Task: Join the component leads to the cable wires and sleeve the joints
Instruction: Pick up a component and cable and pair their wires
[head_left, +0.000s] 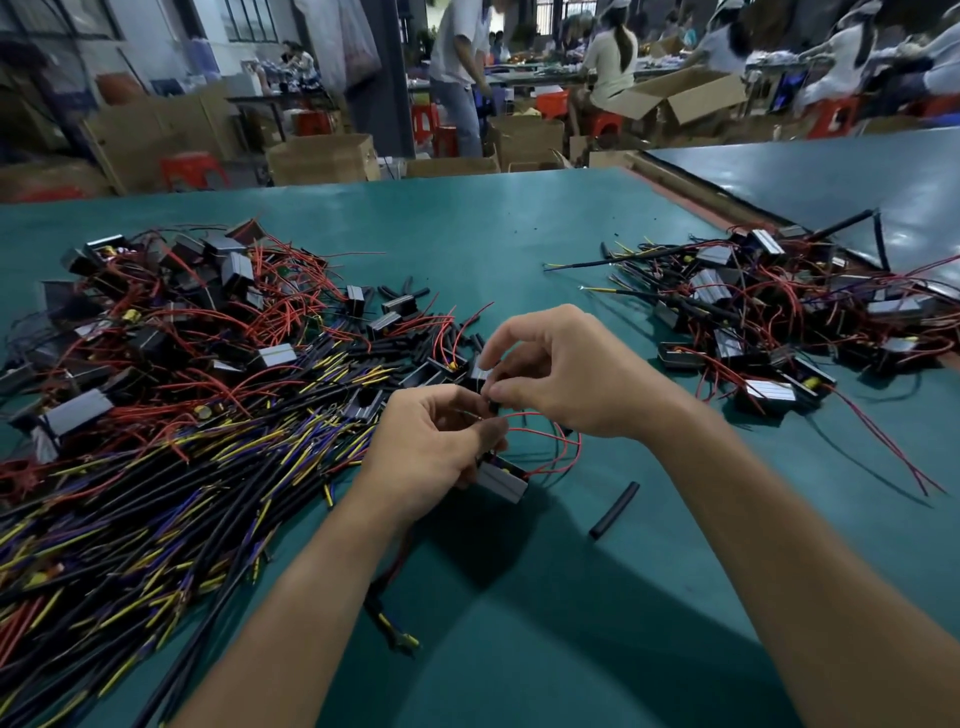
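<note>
Green desk (519, 234), near edge: left hand (431, 447) grips the light component (503, 477); right hand (561, 374) fingertips pinch its limp red lead (575, 439). Hold close to the tip.

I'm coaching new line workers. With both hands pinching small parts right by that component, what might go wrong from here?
The red leads loop loosely beside the component under the left hand. A pull by the right hand, which pinches a small dark piece, may snag or strain them. The loose black sleeve lies near the right forearm, which might sweep it away.
</note>
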